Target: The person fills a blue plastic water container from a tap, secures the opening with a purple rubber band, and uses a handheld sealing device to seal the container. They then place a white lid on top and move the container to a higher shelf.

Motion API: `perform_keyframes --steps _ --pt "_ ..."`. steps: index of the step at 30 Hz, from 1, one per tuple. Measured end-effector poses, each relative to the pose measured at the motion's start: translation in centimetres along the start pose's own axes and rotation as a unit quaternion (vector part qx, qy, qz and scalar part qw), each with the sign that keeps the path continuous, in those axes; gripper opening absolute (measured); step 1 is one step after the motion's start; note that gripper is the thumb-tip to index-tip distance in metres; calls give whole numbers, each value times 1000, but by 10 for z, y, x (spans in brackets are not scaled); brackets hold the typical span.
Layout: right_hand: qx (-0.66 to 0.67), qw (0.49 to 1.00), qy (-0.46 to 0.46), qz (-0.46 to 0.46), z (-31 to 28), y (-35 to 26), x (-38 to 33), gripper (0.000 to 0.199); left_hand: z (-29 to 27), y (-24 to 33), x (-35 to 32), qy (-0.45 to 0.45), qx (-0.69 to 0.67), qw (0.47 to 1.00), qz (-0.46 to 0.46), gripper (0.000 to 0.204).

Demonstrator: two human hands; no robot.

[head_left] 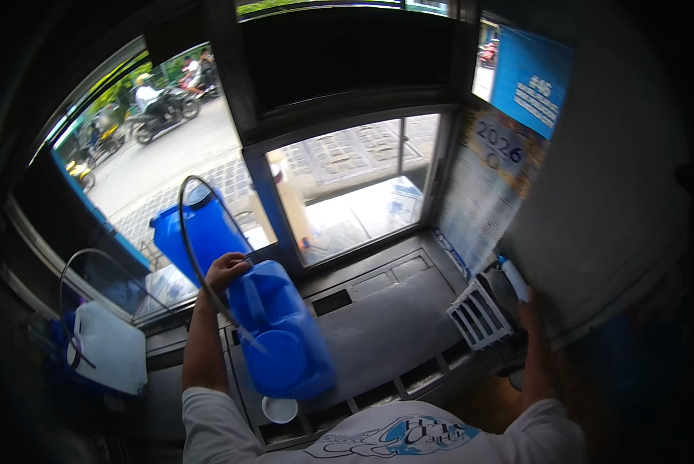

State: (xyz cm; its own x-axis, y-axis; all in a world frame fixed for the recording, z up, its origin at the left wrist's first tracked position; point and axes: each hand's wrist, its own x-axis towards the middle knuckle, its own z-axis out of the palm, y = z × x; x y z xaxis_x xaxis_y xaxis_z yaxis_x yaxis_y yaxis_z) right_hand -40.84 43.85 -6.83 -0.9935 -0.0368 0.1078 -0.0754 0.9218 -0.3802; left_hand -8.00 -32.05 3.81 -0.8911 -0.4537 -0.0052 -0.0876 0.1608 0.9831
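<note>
A blue water jug (293,321) with a big round lid lies on the metal counter. My left hand (227,271) is closed at its far upper corner, near the handle; the small part under the fingertips is hidden. A dark hose (183,203) arches past that hand, and its pale lower end reaches toward the round lid. Over at the right wall, my right hand (527,308) is wrapped round a white bottle (515,278) with a blue top. Below the bottle sits a white slatted rack (478,315).
A second blue jug (200,240) stands beyond the left window frame. At left is a white translucent jug (107,348) with another hose (80,255). A white round cap (280,410) lies near the counter's front edge. Motorbikes (161,112) show on the street outside.
</note>
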Motion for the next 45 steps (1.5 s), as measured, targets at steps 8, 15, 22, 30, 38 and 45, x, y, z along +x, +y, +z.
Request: perform_keyframes --steps 8,15,22,30,38,45 --pt "-81 996 16 11 -3 33 0 55 60 97 19 -51 652 738 -169 90" --pt "-95 995 33 -15 -13 28 -17 46 30 48 32 -34 535 839 -88 65" --pt "-131 991 25 -10 -26 27 -29 42 25 39 34 -67 399 914 -27 56" --pt "-225 971 -47 -71 -55 -23 10 48 27 35 36 -42 377 924 -46 67" --pt "70 983 39 -164 6 -94 2 40 32 -162 -99 380 169 909 -10 32" --pt "33 930 -217 -295 78 -96 -161 40 177 -263 -327 -52 486 821 -296 85"
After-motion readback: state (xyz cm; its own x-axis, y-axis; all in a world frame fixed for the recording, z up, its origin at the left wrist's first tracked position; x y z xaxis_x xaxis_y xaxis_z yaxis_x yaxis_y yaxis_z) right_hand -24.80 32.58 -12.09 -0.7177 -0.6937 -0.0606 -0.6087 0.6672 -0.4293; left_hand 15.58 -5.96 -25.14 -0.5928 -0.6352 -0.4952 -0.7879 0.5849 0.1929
